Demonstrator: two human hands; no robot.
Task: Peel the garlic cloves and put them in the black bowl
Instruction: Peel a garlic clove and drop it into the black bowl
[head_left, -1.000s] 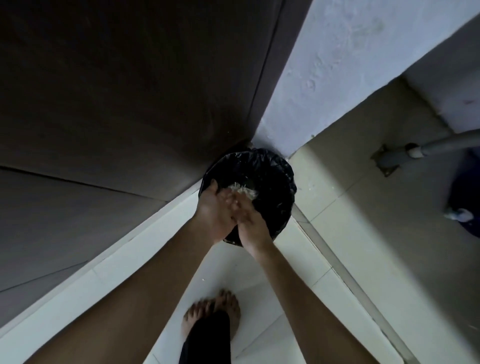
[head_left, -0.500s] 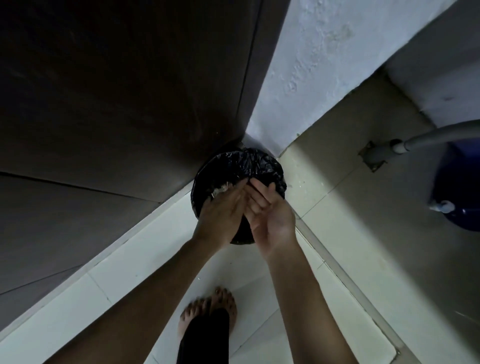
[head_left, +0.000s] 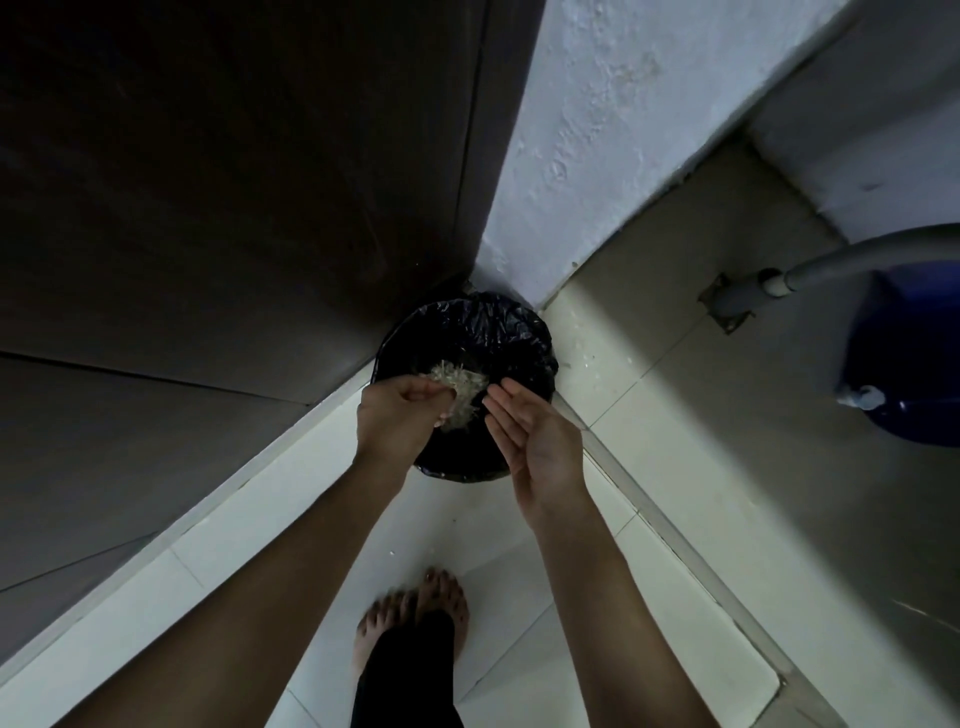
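Right hand (head_left: 535, 441) parted from left hand (head_left: 395, 415), skins (head_left: 460, 387) between.

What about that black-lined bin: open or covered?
Open. No lid shows on the bin; its black liner lies spread over the rim, and the left hand holds pale peelings above the uncovered mouth.
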